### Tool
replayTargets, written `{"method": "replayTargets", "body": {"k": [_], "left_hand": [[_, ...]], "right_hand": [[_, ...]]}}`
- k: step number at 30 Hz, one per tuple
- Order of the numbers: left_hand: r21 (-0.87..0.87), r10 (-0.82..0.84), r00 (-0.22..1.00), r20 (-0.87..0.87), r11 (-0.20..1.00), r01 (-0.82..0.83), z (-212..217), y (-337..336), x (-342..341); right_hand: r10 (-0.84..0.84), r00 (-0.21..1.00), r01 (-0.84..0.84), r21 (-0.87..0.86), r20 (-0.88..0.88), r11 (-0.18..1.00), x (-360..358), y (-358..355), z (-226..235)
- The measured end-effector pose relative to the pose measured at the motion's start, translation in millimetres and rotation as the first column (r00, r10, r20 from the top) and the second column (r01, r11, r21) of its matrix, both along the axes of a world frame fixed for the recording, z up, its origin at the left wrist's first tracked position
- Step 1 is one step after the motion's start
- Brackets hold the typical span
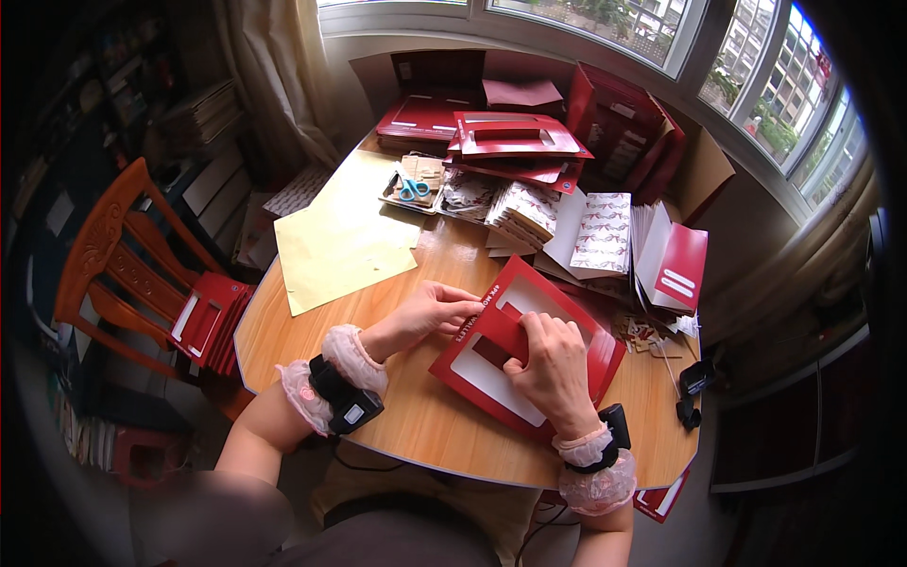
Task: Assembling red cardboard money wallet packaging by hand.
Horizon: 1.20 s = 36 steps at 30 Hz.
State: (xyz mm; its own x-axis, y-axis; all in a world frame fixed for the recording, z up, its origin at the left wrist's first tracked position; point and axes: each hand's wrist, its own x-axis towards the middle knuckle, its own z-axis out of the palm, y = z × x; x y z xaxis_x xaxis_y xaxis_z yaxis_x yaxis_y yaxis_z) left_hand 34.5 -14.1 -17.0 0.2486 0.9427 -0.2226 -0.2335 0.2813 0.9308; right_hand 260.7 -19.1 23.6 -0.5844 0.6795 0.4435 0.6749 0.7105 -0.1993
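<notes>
Both hands work a flat red cardboard box blank with a cut-out window [515,354] on the wooden bench [416,416]: left hand [436,312] pinches its left edge, right hand [553,364] presses flat, fingers spread, on its centre.

Under your hands lies a red card frame [529,342] with white cut-out windows, on the light wooden table [416,416]. Beyond the frame you see a pale yellow sheet [340,241], blue-handled scissors [412,188], white cards with a red pattern [602,231], and dark red boxes [515,137]. Your wrist cuffs [351,357] are pink.
</notes>
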Motion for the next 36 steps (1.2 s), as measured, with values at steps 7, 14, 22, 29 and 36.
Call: {"method": "replayTargets", "body": {"k": [7,14,22,29,36], "left_hand": [[-0.013,0.07,0.987,-0.148,0.997,-0.073,7.7,-2.9,4.3],[0.019,0.044,0.992,-0.122,0.999,-0.042,1.3,-2.4,2.9],[-0.004,-0.076,0.987,-0.143,0.997,0.076,5.7,-3.3,-1.3],[0.029,-0.074,0.986,-0.152,0.996,0.079,-1.8,-1.1,-3.2],[0.012,-0.037,0.979,-0.199,0.999,0.04,6.3,-3.9,4.3]], "right_hand": [[0.009,1.0,-0.009,-0.033,-0.009,0.999,-3.2,-4.0,0.5],[-0.054,0.998,0.05,-0.093,-0.044,0.994,1.1,-1.4,-4.6],[-0.125,0.992,0.121,-0.128,-0.023,0.984,4.0,0.2,-1.0],[-0.087,0.996,0.085,-0.09,-0.018,0.992,4.2,-0.3,-1.8],[-0.037,0.999,0.037,-0.061,0.0,0.997,1.9,-2.5,-2.3]]}}
